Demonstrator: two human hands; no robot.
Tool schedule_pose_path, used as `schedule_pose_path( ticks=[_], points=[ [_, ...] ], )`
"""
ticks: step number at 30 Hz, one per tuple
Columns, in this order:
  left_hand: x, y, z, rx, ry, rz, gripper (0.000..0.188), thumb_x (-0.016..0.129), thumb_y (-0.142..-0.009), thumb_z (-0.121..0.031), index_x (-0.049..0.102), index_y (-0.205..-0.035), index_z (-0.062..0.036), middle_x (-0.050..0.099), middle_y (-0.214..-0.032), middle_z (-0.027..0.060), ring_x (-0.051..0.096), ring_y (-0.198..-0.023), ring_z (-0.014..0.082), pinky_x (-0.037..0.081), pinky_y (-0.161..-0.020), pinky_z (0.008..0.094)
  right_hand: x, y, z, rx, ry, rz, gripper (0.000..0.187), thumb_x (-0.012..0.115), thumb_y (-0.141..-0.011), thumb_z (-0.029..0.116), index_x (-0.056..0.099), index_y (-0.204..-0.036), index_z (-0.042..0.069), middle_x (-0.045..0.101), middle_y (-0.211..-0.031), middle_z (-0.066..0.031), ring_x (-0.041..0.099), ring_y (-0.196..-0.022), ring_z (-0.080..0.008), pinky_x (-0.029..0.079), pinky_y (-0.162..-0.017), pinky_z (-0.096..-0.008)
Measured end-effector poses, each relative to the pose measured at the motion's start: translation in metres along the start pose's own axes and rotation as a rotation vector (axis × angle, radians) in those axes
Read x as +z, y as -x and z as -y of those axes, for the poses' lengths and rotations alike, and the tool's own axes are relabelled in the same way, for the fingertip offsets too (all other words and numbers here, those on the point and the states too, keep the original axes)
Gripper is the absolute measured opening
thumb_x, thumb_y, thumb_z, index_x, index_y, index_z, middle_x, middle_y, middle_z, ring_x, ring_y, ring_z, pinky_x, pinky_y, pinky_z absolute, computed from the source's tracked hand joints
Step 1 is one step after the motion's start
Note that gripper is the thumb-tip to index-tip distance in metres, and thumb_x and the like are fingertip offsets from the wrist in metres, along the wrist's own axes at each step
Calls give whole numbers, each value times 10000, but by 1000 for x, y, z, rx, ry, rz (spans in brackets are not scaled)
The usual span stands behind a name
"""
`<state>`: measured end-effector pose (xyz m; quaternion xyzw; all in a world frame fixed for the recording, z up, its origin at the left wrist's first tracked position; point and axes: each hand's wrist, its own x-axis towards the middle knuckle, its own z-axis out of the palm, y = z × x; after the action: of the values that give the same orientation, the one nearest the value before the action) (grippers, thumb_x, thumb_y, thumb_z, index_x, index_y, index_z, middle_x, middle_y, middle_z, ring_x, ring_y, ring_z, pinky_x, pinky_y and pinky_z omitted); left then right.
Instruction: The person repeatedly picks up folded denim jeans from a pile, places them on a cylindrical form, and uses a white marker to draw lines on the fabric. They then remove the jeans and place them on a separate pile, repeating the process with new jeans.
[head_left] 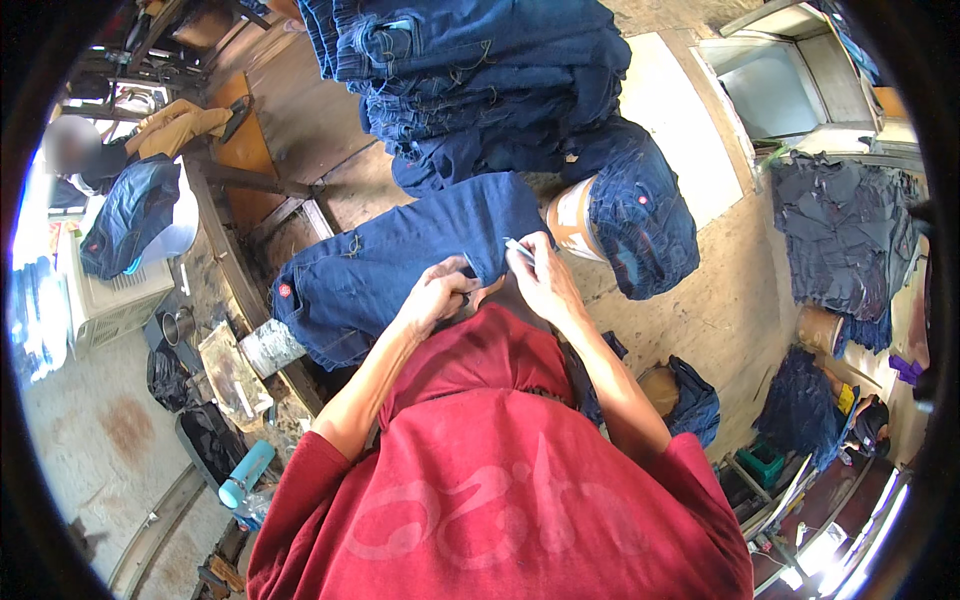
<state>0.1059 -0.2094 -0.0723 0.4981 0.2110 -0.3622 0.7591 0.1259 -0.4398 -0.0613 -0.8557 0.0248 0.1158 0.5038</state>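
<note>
A pair of dark blue denim trousers (400,235) lies across in front of me, a small red patch at its left end. My left hand (438,295) is closed, pinching the near edge of the denim. Just to its right, my right hand (540,282) is closed around a small pale metal tool (517,248) that looks like thread snips. The tool's tip is beside the denim's edge; whether it touches a thread is too small to tell. Right of the trousers, more denim (645,225) hangs over a pale round container (572,222).
A tall stack of folded denim (490,90) stands ahead. At left are a wooden bench frame (222,240), a turquoise bottle (246,473) and a person in tan trousers (180,128). Dark garments (840,235) are piled at far right.
</note>
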Motion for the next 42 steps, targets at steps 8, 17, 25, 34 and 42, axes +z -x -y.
schedule_pose_path(
  ticks=[8,17,25,34,42],
  points=[
    [-29,-5,0,-51,15,215,1052,491,-893,144,8,-1793,-106,691,-1444,240,568,-684,66,443,-579,224,13,24,54,-286,487,-134,101,704,-1026,233,666,-1060,146,714,-666,-135,729,-593,-384,597,-554,-488],
    [-53,-16,21,-27,239,478,1159,452,-845,204,103,-1800,-354,672,-1461,202,444,-627,63,376,-545,227,46,48,65,-266,621,-173,73,702,-1011,155,702,-1081,137,740,-706,-116,741,-593,-323,592,-554,-461],
    [-62,-22,27,-61,128,449,1131,460,-870,214,159,-1794,-365,636,-1543,182,432,-646,51,361,-549,222,54,49,75,-307,628,-159,72,712,-1005,188,717,-1058,140,709,-643,-125,731,-559,-329,580,-527,-455],
    [-64,-23,27,-37,168,483,1102,463,-889,220,126,-1803,-295,603,-1598,199,459,-669,60,385,-555,235,58,49,74,-239,677,-277,110,707,-1014,193,730,-1112,149,694,-608,-130,715,-514,-342,576,-487,-459],
    [-62,-21,28,-15,172,485,1142,482,-877,229,135,-1799,-348,685,-1440,139,451,-673,57,385,-561,224,55,58,72,-255,882,-187,203,716,-943,164,693,-1135,102,737,-703,-97,756,-589,-280,615,-559,-421]
  ],
)
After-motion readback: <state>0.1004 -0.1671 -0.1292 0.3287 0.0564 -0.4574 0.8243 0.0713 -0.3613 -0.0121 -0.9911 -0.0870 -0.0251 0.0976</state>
